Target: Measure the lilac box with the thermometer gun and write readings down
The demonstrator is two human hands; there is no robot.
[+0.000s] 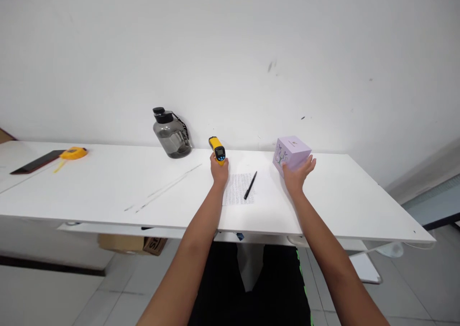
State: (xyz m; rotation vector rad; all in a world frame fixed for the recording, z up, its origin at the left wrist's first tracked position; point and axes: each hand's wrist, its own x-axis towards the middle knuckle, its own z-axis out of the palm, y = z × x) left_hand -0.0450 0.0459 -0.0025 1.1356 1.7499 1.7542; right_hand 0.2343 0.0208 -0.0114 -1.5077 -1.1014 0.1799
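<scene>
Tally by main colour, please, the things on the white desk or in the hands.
Yellow: 2 (tape measure, infrared thermometer)
Black: 2 (pen, flat dark object)
Grey: 1 (bottle)
Purple: 1 (box)
White: 1 (marked sheet)
Total: 7

The white desk (341,196) carries a bottle (171,137), tape measure (74,153) and printed sheet (235,191)

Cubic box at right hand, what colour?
Pale lilac cubic box, printed design on one side; head view shows it.

1 yellow-and-black thermometer gun (217,149) was held pointing forward, left of 1 closed, patterned lilac box (292,152), also held.
</scene>
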